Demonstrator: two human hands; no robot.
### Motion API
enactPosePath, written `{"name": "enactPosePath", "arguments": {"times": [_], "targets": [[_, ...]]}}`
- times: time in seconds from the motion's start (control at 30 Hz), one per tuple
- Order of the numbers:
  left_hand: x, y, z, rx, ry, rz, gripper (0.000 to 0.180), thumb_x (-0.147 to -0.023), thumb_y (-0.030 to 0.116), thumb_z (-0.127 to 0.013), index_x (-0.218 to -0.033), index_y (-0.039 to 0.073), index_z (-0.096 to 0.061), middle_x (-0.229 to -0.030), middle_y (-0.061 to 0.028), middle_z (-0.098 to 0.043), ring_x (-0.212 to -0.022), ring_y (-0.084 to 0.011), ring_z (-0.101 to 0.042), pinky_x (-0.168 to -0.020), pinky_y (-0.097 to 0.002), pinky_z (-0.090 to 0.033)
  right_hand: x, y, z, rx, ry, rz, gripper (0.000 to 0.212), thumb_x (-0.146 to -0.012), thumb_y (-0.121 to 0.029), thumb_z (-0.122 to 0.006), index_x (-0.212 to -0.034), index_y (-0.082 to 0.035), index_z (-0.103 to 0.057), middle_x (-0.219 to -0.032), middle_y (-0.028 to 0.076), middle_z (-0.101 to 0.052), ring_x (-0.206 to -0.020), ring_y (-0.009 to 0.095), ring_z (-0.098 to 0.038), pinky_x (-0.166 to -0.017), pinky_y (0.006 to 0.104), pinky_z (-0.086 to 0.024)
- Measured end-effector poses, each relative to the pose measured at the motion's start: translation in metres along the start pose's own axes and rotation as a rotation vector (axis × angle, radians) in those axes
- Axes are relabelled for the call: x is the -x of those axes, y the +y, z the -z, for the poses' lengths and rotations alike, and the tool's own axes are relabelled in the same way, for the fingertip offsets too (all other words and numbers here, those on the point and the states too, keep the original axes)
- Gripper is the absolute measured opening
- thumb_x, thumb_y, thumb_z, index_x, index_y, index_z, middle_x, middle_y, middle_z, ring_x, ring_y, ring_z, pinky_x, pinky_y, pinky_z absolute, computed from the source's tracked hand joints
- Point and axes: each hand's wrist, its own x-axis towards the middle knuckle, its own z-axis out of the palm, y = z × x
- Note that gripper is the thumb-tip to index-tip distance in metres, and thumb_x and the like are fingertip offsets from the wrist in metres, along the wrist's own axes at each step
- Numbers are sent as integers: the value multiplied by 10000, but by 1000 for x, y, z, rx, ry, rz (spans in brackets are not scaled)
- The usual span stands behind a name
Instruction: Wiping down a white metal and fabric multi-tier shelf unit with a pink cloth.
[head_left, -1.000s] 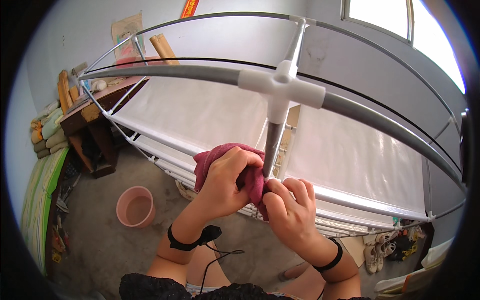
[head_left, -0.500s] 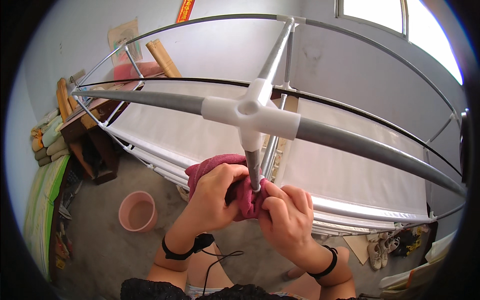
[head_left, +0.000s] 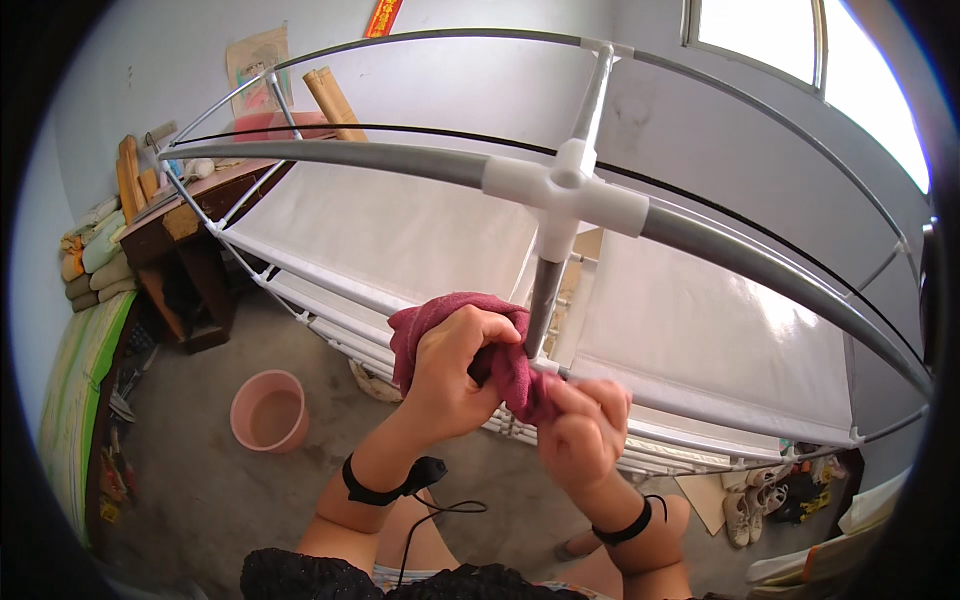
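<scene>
A maroon cloth (head_left: pixel 514 380) is bunched about the lower part of a grey upright tube (head_left: pixel 544 305) on a metal-pipe rack frame. My left hand (head_left: pixel 450 375) is closed on the cloth just left of the tube, and a thick fold of it spills behind the fingers. To the right, my right hand (head_left: pixel 585 430) grips the cloth's other end; its fingers are a little blurred. Above both hands, a white plastic joint (head_left: pixel 565 205) links the upright to the long horizontal tubes. Whether the cloth goes all the way round the tube is hidden.
White fabric shelves (head_left: pixel 390 240) stretch across the frame behind the hands. A pink bucket (head_left: pixel 270 410) stands on the floor at left. Farther left are a dark wooden desk (head_left: pixel 150 245) and folded bedding (head_left: pixel 95 260). Shoes (head_left: pixel 745 512) lie at the lower right.
My right hand has drawn its end of the cloth slightly right, away from the upright. My left hand keeps its hold. The frame sits farther right in the view.
</scene>
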Motion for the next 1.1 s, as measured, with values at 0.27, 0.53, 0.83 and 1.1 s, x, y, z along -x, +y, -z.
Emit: {"name": "enactPosePath", "arguments": {"times": [0.27, 0.53, 0.83, 1.1], "targets": [[17, -8, -16, -198, 245, -280, 311, -720, -83, -701, -993, 28, -603, -958, -135, -669, -875, -347, -648, -785, -407, -531, 49, -3, -19, -43, 63, -305, 238, -723, 135, -668, -864, -23, -558, -973, 181, -699, -876, 359, -620, -773, 431, -505], [63, -40, -40, -449, 459, -443, 334, -758, -46, -705, -1074, 28, -628, -1025, -168, -688, -944, -379, -632, -849, -449, -509, 58, 10, -35, -17, -247, -370, 328, -765, -46, -741, -1054, -26, -587, -983, 152, -646, -934, 365, -609, -857, 452, -463], [100, -76, -64, -213, 410, 33, 358, -822, 12, -684, -1168, 16, -593, -1093, -173, -650, -1029, -308, -632, -930, -388, -487, 83, 34, -35, 149, -560, -390, 347, -745, -122, -731, -1045, -62, -568, -972, 103, -601, -980, 338, -558, -862, 454, -421], [92, -106, -59, -385, 50, -8, 337, -754, 153, -796, -1074, 83, -717, -950, -106, -702, -896, -304, -657, -802, -413, -485, 99, 36, -22, 25, -481, -404, 375, -712, -36, -705, -1066, -69, -585, -1101, 132, -622, -1033, 353, -572, -953, 466, -451]]}}
